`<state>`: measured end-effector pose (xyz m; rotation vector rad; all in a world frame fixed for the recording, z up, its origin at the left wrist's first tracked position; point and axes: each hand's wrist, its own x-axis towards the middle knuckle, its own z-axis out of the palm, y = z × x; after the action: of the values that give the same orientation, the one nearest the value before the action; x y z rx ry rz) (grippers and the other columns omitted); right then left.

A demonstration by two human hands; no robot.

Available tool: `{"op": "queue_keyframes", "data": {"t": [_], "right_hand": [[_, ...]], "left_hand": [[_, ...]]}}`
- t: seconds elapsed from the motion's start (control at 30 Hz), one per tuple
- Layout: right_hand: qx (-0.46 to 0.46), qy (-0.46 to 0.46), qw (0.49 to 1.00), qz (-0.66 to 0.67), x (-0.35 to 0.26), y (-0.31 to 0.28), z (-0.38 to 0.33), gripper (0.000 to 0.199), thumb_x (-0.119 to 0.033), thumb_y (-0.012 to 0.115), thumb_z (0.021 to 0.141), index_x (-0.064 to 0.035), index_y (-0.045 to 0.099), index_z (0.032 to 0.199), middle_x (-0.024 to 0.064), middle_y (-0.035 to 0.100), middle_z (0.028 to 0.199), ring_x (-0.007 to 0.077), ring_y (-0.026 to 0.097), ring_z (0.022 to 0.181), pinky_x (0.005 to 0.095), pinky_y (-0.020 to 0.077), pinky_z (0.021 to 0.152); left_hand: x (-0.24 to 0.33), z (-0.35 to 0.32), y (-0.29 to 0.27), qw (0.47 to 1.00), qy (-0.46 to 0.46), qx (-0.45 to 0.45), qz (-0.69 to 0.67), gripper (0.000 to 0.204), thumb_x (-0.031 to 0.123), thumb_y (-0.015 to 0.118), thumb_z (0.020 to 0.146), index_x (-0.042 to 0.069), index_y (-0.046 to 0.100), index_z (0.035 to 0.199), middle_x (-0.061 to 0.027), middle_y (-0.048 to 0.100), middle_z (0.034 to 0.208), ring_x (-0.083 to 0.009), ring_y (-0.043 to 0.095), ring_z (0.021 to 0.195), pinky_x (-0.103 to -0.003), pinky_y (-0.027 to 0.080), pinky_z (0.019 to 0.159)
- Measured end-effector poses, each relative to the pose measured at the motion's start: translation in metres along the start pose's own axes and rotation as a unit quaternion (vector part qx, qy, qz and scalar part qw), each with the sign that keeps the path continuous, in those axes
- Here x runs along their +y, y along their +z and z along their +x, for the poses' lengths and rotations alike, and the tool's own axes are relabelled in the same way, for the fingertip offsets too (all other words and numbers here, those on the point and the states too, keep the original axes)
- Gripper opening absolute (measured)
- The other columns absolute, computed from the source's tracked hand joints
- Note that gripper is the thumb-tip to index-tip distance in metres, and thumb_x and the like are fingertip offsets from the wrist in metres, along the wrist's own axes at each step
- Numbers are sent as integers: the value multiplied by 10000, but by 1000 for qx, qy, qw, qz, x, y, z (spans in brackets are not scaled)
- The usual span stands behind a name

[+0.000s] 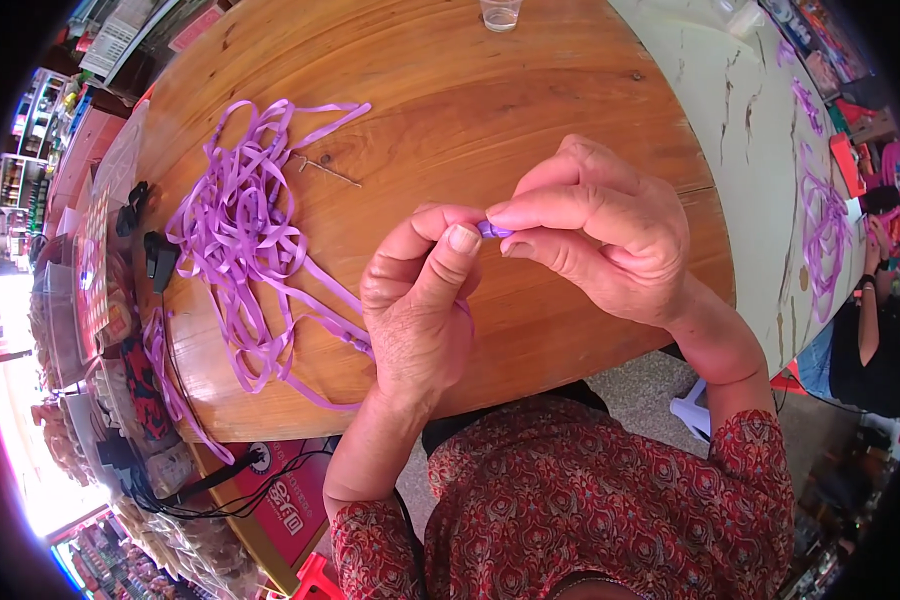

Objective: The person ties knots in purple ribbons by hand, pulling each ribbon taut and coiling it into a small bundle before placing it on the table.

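Between my two hands, above the wooden table, is a short stretch of purple ribbon [491,230] that looks folded or knotted. My left hand [420,290] pinches one end of it between thumb and forefinger. From the other side, my right hand [605,230] grips it with thumb and fingertips. Ribbon also shows at the left palm's edge, and strands run leftward from behind that hand. They lead to a tangled heap of purple ribbon [245,220] with darker bands, lying on the table's left part. The left palm's inside is hidden.
A thin twig-like piece [328,170] lies beside the heap on the wooden table [450,130]. A clear cup [500,14] stands at the far edge. Black clips [158,258] and cables are at left. On the right, a white marbled table [740,160] bears more purple ribbon; another person sits there.
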<state>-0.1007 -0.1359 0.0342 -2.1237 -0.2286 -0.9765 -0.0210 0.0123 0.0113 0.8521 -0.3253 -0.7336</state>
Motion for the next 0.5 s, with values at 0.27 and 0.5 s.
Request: {"op": "queue_keyframes", "data": {"t": [0.27, 0.5], "right_hand": [[-7, -6, 1000, -4, 1, 1, 0, 234, 5, 744, 695, -37, 678, 916, 77, 638, 801, 146, 544, 634, 249, 420, 511], [-13, 33, 999, 27, -6, -2, 1, 190, 17, 730, 718, 4, 668, 897, 102, 635, 799, 150, 566, 644, 234, 440, 521]], "left_hand": [[-5, -2, -2, 999, -30, 14, -27, 119, 64, 612, 880, 10, 643, 982, 15, 572, 831, -42, 418, 652, -184, 333, 565], [-4, -4, -3, 980, 129, -66, 138, 167, -40, 652, 817, 12, 651, 975, -26, 565, 919, -98, 509, 828, -221, 424, 766]]}}
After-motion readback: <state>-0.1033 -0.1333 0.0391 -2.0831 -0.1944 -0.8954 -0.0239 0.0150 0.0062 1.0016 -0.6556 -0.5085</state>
